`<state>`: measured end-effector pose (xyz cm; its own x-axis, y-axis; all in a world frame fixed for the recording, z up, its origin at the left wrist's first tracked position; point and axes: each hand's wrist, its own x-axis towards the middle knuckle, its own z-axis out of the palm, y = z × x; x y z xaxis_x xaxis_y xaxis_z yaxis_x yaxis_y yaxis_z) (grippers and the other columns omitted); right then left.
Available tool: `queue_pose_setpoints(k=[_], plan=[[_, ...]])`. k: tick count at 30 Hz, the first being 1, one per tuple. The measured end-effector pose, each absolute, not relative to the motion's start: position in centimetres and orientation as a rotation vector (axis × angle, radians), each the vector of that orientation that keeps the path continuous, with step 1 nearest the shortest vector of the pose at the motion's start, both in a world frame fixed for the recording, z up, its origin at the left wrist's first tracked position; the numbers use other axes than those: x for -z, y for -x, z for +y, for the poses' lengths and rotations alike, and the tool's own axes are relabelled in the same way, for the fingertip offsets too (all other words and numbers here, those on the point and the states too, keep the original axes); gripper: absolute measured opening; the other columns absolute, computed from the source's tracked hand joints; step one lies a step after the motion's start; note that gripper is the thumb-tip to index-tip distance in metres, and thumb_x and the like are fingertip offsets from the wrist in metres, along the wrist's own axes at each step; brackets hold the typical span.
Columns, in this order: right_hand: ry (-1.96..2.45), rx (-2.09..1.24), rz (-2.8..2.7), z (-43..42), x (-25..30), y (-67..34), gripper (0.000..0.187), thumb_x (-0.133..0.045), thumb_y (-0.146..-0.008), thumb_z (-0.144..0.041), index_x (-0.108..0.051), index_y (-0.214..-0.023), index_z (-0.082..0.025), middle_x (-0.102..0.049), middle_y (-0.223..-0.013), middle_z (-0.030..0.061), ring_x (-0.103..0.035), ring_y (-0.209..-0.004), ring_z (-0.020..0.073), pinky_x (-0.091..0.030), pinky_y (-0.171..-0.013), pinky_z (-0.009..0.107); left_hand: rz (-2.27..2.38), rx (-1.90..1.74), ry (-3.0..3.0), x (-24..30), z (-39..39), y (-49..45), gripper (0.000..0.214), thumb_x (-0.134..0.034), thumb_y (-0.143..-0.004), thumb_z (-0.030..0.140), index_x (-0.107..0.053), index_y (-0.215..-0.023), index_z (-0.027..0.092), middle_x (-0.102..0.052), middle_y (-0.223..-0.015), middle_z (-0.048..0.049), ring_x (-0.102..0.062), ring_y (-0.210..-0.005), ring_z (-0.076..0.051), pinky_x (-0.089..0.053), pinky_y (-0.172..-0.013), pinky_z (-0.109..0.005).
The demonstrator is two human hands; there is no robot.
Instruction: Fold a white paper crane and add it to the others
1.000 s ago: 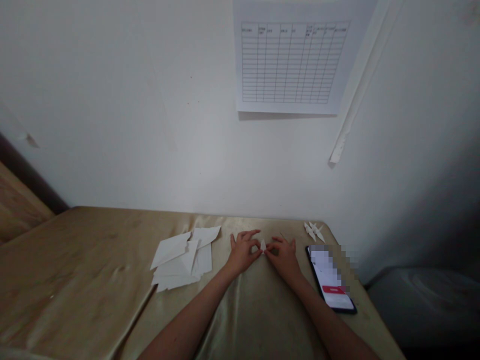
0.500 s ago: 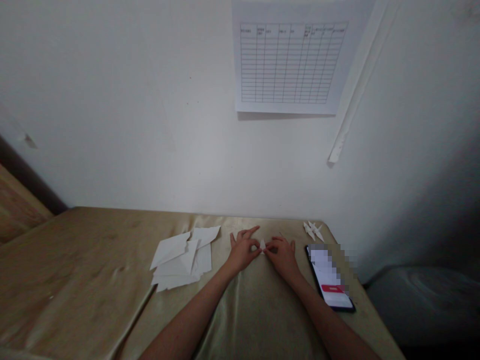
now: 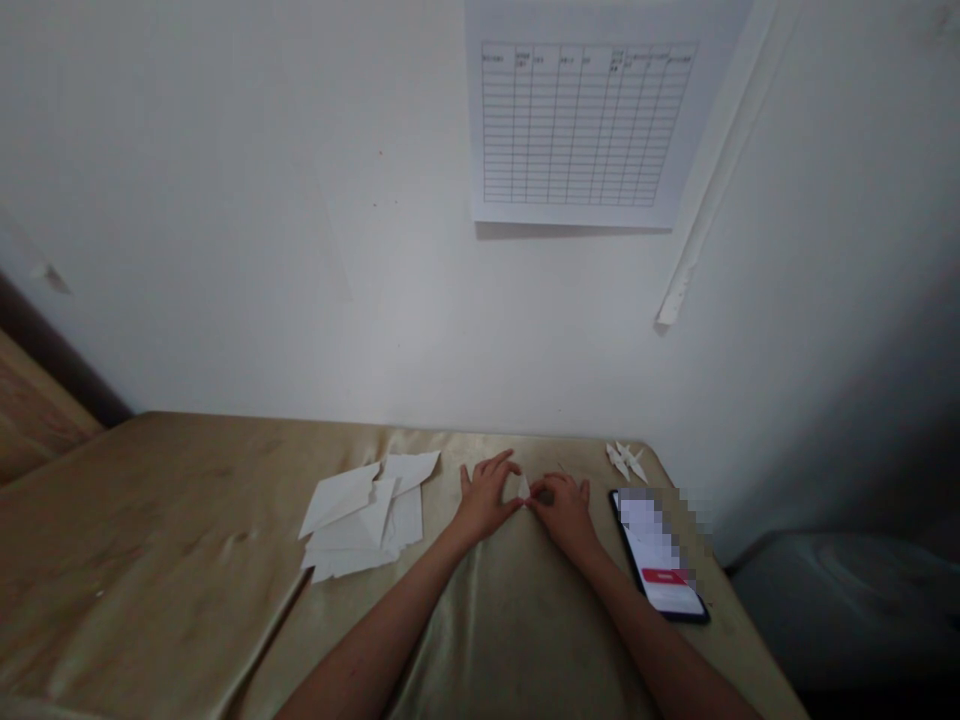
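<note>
A small folded piece of white paper (image 3: 523, 488) stands between my hands, its tip pointing away from me. My right hand (image 3: 564, 508) pinches its lower right side between thumb and forefinger. On its left, my left hand (image 3: 484, 500) has the thumb at the paper's bottom and the forefinger arched near its top, with the other fingers stretched out. My fingertips partly hide the folds. Several loose white paper sheets (image 3: 360, 525) lie overlapping to the left of my left hand.
Small folded white paper figures (image 3: 626, 461) lie at the table's back right corner. A phone (image 3: 660, 560) with a lit screen lies right of my right forearm. A gold cloth (image 3: 187, 540) covers the table, which meets a white wall bearing a printed chart (image 3: 574, 130).
My left forefinger has lifted off the thumb and spread upward, widening the gap between them. My right hand keeps its pinch on the folded paper, almost unmoved.
</note>
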<state>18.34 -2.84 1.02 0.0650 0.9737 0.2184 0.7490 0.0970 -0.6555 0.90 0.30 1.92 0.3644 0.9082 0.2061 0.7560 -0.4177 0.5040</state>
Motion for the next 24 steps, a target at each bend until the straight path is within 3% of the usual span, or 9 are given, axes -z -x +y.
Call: queue_pose_setpoints(k=[6, 11, 24], plan=[[1.722, -0.423, -1.727, -2.8, -1.13, -18.39, 0.008, -0.064, -0.081, -0.029, -0.07, -0.085, -0.024, -0.071, -0.105, 0.0048, -0.056, -0.118, 0.0272, -0.006, -0.114, 0.064, 1.438, -0.599, -2.354, -2.33, 0.0, -0.82, 0.019, -0.073, -0.084, 0.032, -0.07, -0.102, 0.037, -0.04, -0.157, 0.0038, -0.036, -0.141, -0.031, -0.012, -0.113, -0.074], [1.707, -0.42, -1.708, -2.91, -1.29, -18.41, 0.011, -0.064, -0.081, -0.031, -0.073, -0.083, -0.026, -0.07, -0.112, 0.0078, -0.054, -0.122, 0.0283, -0.005, -0.114, 0.066, 1.44, -0.647, -2.356, -1.7, 0.19, -0.59, 0.008, -0.075, -0.082, 0.035, -0.077, -0.089, 0.037, -0.045, -0.153, 0.0056, -0.039, -0.139, -0.031, -0.011, -0.115, -0.071], [1.681, -0.406, -1.755, -3.05, -1.13, -18.49, 0.014, -0.064, -0.085, -0.03, -0.078, -0.083, -0.033, -0.077, -0.098, 0.0013, -0.056, -0.117, 0.0277, -0.005, -0.114, 0.065, 1.448, -0.661, -2.365, -1.91, 0.58, -0.05, 0.013, -0.077, -0.08, 0.041, -0.079, -0.093, 0.043, -0.048, -0.152, 0.0061, -0.042, -0.136, -0.032, -0.02, -0.118, -0.061]])
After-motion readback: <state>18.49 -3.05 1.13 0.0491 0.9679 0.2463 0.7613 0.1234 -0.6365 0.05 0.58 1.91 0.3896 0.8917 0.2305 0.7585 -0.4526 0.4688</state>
